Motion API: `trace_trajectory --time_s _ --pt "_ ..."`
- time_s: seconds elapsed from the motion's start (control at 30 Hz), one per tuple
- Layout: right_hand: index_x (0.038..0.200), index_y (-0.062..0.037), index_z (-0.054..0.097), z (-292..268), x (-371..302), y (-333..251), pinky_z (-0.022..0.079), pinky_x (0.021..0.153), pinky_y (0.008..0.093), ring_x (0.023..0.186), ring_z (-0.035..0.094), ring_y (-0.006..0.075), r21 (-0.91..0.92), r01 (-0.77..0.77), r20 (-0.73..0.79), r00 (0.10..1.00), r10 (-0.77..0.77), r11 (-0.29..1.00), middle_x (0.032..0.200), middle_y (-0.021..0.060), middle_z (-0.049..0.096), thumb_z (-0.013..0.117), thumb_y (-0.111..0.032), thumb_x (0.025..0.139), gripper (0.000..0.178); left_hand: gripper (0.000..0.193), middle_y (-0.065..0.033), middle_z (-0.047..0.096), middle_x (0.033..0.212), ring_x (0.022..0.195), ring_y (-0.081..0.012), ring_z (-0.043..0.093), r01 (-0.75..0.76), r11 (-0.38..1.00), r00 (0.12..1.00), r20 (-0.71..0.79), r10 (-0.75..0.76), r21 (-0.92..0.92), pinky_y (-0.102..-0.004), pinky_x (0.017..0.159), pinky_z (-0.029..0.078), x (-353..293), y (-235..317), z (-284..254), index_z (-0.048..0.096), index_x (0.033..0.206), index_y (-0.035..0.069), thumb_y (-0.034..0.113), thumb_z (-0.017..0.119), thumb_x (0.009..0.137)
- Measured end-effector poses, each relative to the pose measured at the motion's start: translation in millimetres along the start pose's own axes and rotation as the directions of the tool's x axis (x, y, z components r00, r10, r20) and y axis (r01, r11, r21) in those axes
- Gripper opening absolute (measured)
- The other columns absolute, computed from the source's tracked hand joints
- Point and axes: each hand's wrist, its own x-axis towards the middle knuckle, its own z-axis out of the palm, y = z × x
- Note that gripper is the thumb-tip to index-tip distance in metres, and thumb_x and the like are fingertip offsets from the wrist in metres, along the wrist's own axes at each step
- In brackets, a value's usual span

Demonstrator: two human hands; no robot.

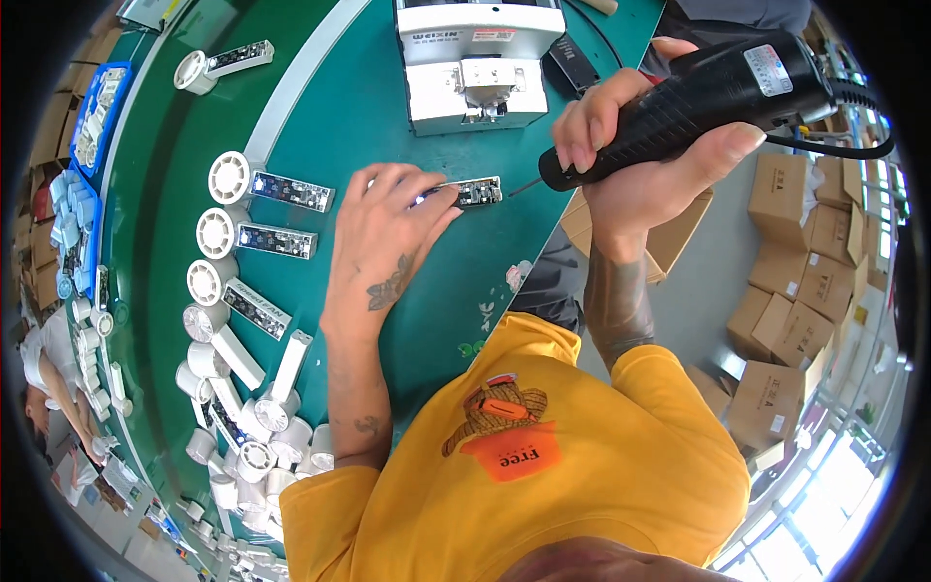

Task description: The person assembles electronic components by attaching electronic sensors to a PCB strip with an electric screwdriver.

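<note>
My left hand (388, 209) lies over a small handheld fan, holding it down on the green table. Only the end of the fan's open handle (479, 192) sticks out past the fingers, with a circuit board inside. The fan's head is hidden under the hand. In my right hand (635, 184) is a black corded electric screwdriver (669, 114), fingers and thumb wrapped around its body. Its thin bit (525, 188) points left, close to the handle's end and apart from it.
A silver screw feeder (475, 87) stands at the table's far side. Fans with bare boards (291, 191) lie to the left, and a pile of white fans (257, 456) nearer. Blue bins (102, 121) stand beyond the belt (160, 136). Cardboard boxes (776, 388) are stacked at right.
</note>
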Motion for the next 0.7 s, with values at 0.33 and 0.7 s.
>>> trace_trajectory --time_s 0.33,0.7 --pt "0.139 -0.0058 0.038 -10.5 -2.9 -6.4 0.040 0.045 0.0316 0.043 0.040 0.0161 0.064 0.000 -0.035 0.999 0.002 0.998 0.061 0.0049 0.042 0.014 -0.091 0.090 0.101 0.021 -0.0110 0.071 0.101 0.103 -0.0285 0.063 0.149 0.989 0.975 0.165 -0.146 -0.009 -0.0411 0.094 0.046 15.8 15.4 -8.8 0.069 0.105 0.002 0.011 0.075 0.086" --pt "0.136 -0.0033 0.038 -11.6 -2.0 -5.6 0.041 0.044 0.0310 0.043 0.042 0.0163 0.026 -0.012 -0.052 0.999 0.013 1.000 0.061 0.0049 0.043 0.014 -0.093 0.089 0.104 0.021 -0.0100 0.074 0.099 0.100 -0.0289 0.065 0.181 0.983 0.979 0.102 -0.179 -0.016 -0.0422 0.095 0.046 13.9 17.3 -1.2 0.071 0.107 0.005 0.012 0.074 0.087"
